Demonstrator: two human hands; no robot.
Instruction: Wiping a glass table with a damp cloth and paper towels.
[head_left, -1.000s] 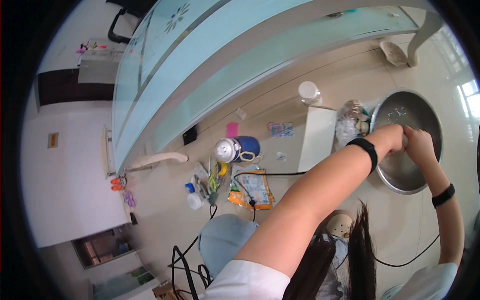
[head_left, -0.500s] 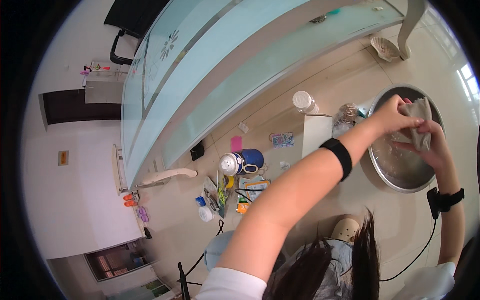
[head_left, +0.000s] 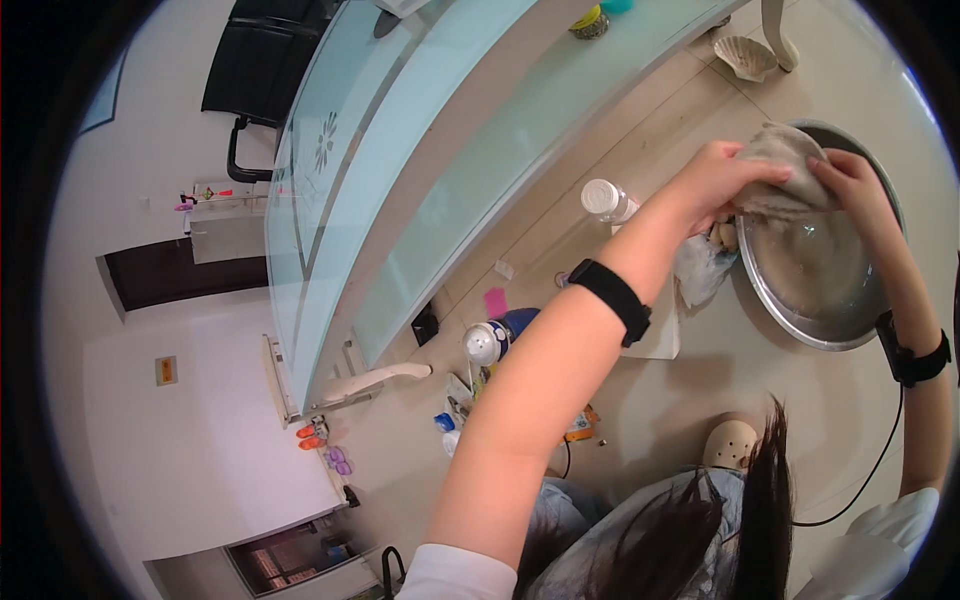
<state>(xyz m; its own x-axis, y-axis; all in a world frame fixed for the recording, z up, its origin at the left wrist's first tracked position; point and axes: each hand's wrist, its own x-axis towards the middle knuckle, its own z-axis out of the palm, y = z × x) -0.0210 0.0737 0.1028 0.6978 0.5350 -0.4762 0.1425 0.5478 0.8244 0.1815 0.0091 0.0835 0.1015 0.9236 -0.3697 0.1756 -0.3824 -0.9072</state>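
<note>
A grey, wet-looking cloth point(head_left: 785, 148) is stretched between my two hands above the far side of a round metal basin point(head_left: 815, 343). My left hand point(head_left: 728, 180) grips the cloth's left edge, thumb lying on top and the other fingers partly hidden behind it. At its right edge, my right hand point(head_left: 850, 185) pinches it between thumb and fingers. Cloudy water point(head_left: 810, 270) shows in the basin below. Each forearm wears a black strap.
Left of the basin stand a clear plastic bag point(head_left: 703, 268), a white box point(head_left: 662, 335) and a white-lidded jar point(head_left: 602, 198). A blue flask point(head_left: 490, 340) lies farther left. The glass table point(head_left: 430, 190) and a shell-shaped dish point(head_left: 745, 58) are beyond.
The cloth was bunched and hung low over the basin; now it is opened wider and sits higher and farther left. My hands have moved apart. The whole view has shifted a little.
</note>
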